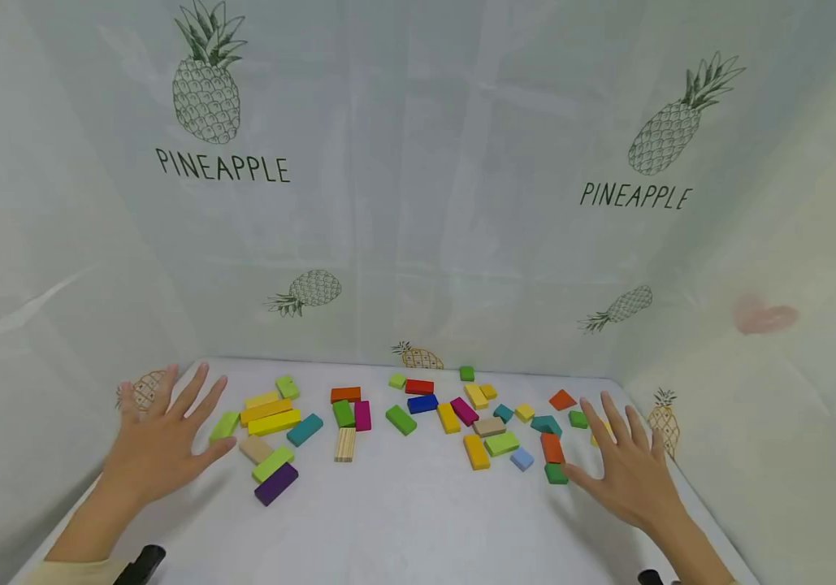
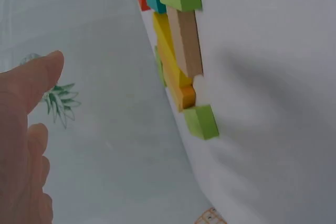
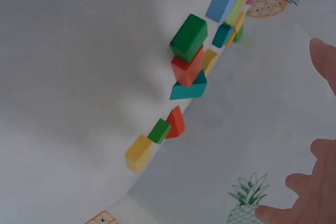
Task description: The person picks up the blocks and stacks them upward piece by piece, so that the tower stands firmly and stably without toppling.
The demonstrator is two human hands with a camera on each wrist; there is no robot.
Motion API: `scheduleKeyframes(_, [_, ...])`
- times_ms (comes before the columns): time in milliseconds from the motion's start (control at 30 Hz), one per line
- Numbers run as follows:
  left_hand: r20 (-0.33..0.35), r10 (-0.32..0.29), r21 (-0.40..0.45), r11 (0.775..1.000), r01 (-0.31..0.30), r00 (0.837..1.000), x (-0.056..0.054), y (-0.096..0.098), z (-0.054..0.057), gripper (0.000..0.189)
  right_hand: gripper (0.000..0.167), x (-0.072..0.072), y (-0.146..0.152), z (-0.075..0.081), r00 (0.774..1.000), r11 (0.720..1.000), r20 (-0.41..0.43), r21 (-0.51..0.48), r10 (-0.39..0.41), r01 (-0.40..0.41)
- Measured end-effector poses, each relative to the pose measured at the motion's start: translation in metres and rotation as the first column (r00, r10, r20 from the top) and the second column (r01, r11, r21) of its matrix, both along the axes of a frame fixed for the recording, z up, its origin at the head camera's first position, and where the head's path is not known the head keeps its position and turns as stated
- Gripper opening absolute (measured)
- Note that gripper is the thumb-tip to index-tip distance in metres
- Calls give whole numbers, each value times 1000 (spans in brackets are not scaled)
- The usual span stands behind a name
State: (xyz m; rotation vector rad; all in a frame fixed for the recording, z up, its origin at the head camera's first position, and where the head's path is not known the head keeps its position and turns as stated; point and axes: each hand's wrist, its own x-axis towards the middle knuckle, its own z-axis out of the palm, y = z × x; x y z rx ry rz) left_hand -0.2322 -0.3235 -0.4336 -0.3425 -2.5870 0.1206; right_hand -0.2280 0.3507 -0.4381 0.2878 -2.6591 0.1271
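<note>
My left hand (image 1: 162, 447) hovers over the left side of the table with fingers spread, holding nothing. Nearest to it are a light green block (image 1: 224, 427), a beige block (image 1: 256, 448) and a purple block (image 1: 276, 484). On the right, my right hand (image 1: 625, 475) is also spread and holds nothing. Beside its thumb lie a dark green block (image 1: 556, 474) and an orange-red block (image 1: 552, 448). In the right wrist view a teal triangular block (image 3: 190, 87) sits by the orange-red one. Several yellow blocks (image 1: 275, 422) lie close together at the left.
Between the hands more wooden blocks lie scattered, among them a blue block (image 1: 422, 404), a red block (image 1: 420, 387) and a striped wooden piece (image 1: 345, 445). A pale curtain (image 1: 418, 203) with pineapple prints hangs behind and beside the white table (image 1: 403, 528).
</note>
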Motion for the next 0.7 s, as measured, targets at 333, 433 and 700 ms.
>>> scheduleKeyframes(333, [-6,-52,29,998,52,999,-10,25,-4,101,110,-16,-29,4,994,995,-45,20,101,-101])
scheduleKeyframes(433, [5,-60,42,997,60,998,-12,33,-4,102,107,-22,-35,3,989,991,-53,21,135,-134])
scheduleKeyframes(700, [94,-117,151,983,102,989,-21,59,1,94,106,-33,-51,3,975,976,-21,2,219,-219])
